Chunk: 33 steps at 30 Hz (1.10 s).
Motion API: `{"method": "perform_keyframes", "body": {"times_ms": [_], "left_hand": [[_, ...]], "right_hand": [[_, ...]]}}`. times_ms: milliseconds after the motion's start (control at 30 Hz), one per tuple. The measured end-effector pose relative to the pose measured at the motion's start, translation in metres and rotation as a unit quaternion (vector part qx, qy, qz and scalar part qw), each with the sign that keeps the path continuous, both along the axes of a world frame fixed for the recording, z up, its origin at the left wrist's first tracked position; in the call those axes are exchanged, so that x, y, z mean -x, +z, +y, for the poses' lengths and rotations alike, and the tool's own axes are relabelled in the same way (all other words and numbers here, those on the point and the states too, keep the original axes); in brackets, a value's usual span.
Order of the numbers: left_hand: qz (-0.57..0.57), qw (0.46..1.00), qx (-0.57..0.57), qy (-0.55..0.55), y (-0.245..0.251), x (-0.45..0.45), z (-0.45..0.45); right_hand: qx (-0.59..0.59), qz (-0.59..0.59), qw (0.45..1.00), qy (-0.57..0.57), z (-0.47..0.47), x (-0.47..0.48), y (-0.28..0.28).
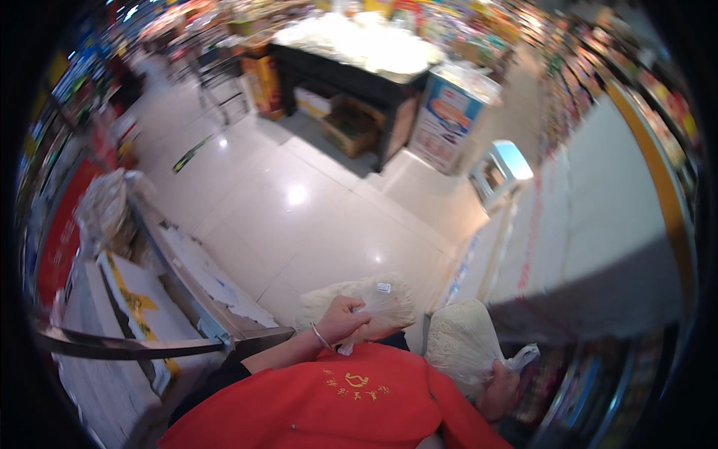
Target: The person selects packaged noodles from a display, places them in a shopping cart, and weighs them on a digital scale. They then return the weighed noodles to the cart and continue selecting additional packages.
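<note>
In front of my chest, my left hand (343,321) grips the gathered neck of a clear plastic bag (392,306) filled with a pale, stringy food that looks like noodles. A small white label sits on that bag. Pale contents also show beyond my knuckles, and I cannot tell whether they belong to a second bag. Over on the right, my right hand (498,390) is closed around the twisted top of another filled clear bag (461,339). Its knotted end sticks out past my fingers. A red apron (370,409) covers my front.
A metal-framed cart (168,264) with white foam boxes stands close on my left. White foam boxes (589,224) are stacked on the right. Ahead are tiled floor (280,224), a small stool (505,168), a printed carton (446,120) and a brightly lit black display table (348,67).
</note>
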<state>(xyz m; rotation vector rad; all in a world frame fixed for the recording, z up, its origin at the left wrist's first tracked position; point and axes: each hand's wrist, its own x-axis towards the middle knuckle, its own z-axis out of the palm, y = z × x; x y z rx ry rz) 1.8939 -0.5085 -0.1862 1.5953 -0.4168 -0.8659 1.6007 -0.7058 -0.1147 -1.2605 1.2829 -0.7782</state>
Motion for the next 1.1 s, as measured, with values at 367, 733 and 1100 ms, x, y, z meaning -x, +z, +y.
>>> {"method": "perform_keyframes", "body": {"times_ms": [367,733,1100], "left_hand": [[-0.087,0.917,-0.14,0.364,0.016,-0.139,0.04],[-0.008,0.762,-0.105,0.639,-0.034,-0.269,0.092],[-0.035,0.706,-0.175,0.686,-0.073,-0.49,0.176]], "right_hand": [[-0.035,-0.104,0.963,0.247,-0.154,-0.31,-0.024],[0.071,0.17,0.926,0.33,-0.238,-0.605,-0.225],[0.07,0.478,0.743,0.464,-0.196,-0.821,-0.355]]}}
